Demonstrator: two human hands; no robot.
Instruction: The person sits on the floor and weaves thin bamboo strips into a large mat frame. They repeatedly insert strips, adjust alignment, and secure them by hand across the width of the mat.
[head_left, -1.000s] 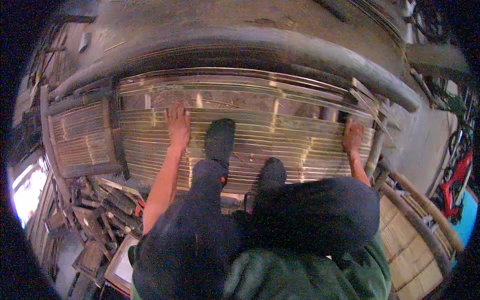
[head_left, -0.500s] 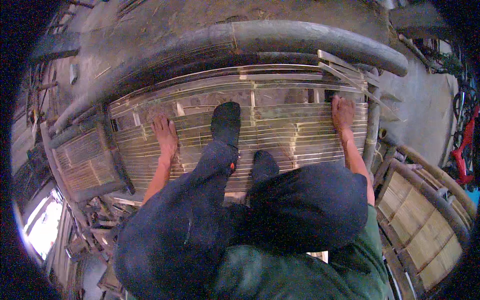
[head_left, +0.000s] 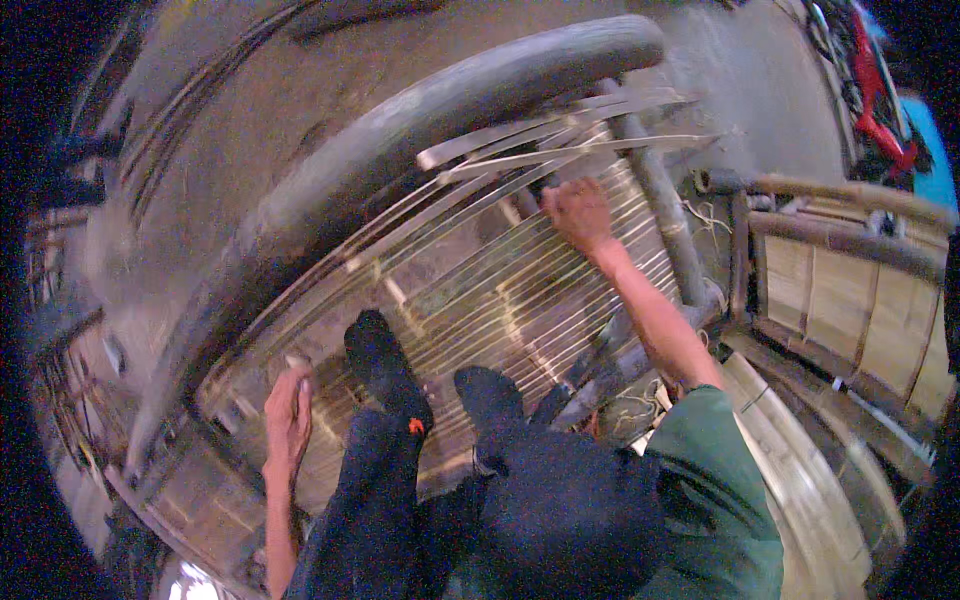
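Left hand [head_left: 288, 415] lies flat, fingers together and pointing up the frame, palm pressed on the near-left part of a wide panel of pale split-bamboo slats [head_left: 480, 300]; it pinches nothing that I can make out. Right hand [head_left: 578, 212] sits at the far-right end of the same panel, knuckles up and fingers curled over the slat ends; whether it grips one slat or only bears down is hard to tell through the blur. Between the arms, two feet in dark socks [head_left: 385, 368] stand on the slats, one ahead of the other, with dark blue trousers and a green sleeve behind. The panel lies tilted across the view, its far edge against a thick dark rounded bamboo pole [head_left: 450, 110]. Several loose long thin strips [head_left: 560, 140] fan out past the right hand, unanchored at their tips. A stouter grey bamboo post [head_left: 665, 215] runs down beside the right wrist. To the right stands a finished bamboo-framed panel section [head_left: 850, 290]; at far right, something red and blue, too small to identify. Risks, as I judge them: body weight on thin slats could crack or spread them; the free strip ends could spring or slip out if the right hand eases; split edges may cut bare fingers; socks could slide on smooth bamboo.
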